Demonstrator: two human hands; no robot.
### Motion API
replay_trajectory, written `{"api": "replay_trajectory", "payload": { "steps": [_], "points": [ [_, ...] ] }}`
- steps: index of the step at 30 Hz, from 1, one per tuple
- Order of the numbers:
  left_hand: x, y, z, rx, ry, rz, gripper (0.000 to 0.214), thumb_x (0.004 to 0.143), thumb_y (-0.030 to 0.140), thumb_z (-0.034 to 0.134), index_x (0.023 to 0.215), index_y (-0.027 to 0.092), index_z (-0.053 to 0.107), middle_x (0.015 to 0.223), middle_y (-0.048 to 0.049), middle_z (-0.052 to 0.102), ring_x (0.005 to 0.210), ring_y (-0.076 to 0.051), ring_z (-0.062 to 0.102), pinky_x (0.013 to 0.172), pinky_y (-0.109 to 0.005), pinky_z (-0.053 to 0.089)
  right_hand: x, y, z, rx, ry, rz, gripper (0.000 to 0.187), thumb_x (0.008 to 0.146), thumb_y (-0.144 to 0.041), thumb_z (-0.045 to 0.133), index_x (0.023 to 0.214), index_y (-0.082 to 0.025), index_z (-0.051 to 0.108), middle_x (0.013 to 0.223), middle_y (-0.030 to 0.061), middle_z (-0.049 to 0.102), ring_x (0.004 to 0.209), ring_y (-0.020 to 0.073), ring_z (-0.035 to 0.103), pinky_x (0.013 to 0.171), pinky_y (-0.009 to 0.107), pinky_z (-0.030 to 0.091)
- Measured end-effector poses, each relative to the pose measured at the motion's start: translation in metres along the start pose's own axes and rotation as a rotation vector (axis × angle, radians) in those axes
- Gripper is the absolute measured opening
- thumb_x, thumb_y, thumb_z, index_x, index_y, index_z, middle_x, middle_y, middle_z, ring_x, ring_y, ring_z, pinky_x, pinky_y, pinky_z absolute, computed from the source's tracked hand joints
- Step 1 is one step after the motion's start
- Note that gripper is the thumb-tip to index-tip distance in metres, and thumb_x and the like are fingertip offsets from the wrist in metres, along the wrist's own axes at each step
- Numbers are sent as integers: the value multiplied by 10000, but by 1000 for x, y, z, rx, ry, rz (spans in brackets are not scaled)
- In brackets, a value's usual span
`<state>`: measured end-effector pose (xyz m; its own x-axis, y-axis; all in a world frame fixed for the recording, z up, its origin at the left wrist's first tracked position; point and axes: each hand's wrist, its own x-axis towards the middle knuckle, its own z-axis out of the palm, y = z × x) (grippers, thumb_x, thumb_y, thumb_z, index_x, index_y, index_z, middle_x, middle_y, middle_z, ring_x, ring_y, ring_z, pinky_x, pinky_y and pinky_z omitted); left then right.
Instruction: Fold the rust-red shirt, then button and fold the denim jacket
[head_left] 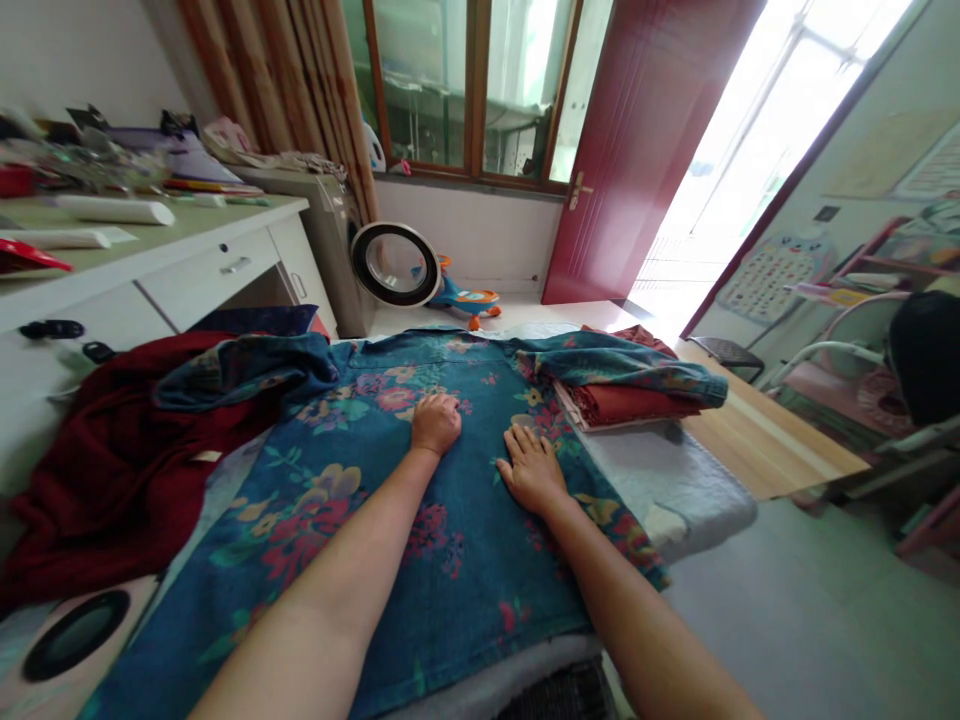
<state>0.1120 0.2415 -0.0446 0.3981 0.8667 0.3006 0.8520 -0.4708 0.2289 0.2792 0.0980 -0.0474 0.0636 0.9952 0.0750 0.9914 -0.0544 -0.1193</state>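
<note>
A blue garment with a flower print point(352, 510) lies spread flat on a padded white surface point(675, 490) in front of me. My left hand point(435, 422) rests on the cloth near its middle with the fingers curled under, and nothing shows in them. My right hand point(531, 467) lies flat and open on the cloth just to the right of it. One blue sleeve point(652, 375) is draped over a folded red cloth point(630, 405) at the right.
A dark red garment point(112, 460) is heaped at the left beside a white desk with drawers point(202, 270). A wooden board point(765, 430) juts out at the right. A washing machine point(352, 250), a toy car point(465, 298) and a red door point(637, 150) stand beyond.
</note>
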Motion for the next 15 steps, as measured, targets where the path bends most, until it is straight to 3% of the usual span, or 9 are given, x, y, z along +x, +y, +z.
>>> {"api": "replay_trajectory", "payload": {
  "steps": [4, 7, 10, 15],
  "points": [
    [-15, 8, -5, 16, -94, 52, 352, 883, 229, 447, 1159, 167, 658, 1256, -106, 647, 1208, -238, 545, 1043, -358, 391, -1, 8, 0, 15, 2, 25, 613, 963, -537, 366, 1487, -220, 392, 1580, 93, 309, 1449, 283, 263, 1157, 460, 191],
    [-41, 18, -8, 54, -201, 27, 565, 902, 458, 469, 1382, 163, 515, 1500, -137, 442, 1404, -337, 342, 1121, -480, 298, 4, 21, -1, 14, 10, 75, 599, 970, -533, 356, 1480, -221, 400, 1569, 109, 331, 1443, 286, 277, 1148, 449, 207],
    [-72, 27, -13, 86, -299, -6, 730, 893, 635, 394, 1484, 206, 392, 1590, -140, 275, 1462, -405, 187, 1137, -564, 219, 9, 37, -4, 4, 14, 85, 601, 980, -516, 344, 1463, -166, 418, 1558, 136, 342, 1432, 275, 296, 1141, 419, 224],
    [-109, 34, -21, 96, -295, 62, 700, 900, 645, 371, 1496, 278, 364, 1605, -109, 251, 1478, -363, 168, 1156, -553, 179, 8, 52, -13, -43, 76, 41, 482, 970, -408, 410, 1335, -122, 540, 1446, 162, 483, 1341, 261, 412, 1111, 370, 272]
  ]
}}
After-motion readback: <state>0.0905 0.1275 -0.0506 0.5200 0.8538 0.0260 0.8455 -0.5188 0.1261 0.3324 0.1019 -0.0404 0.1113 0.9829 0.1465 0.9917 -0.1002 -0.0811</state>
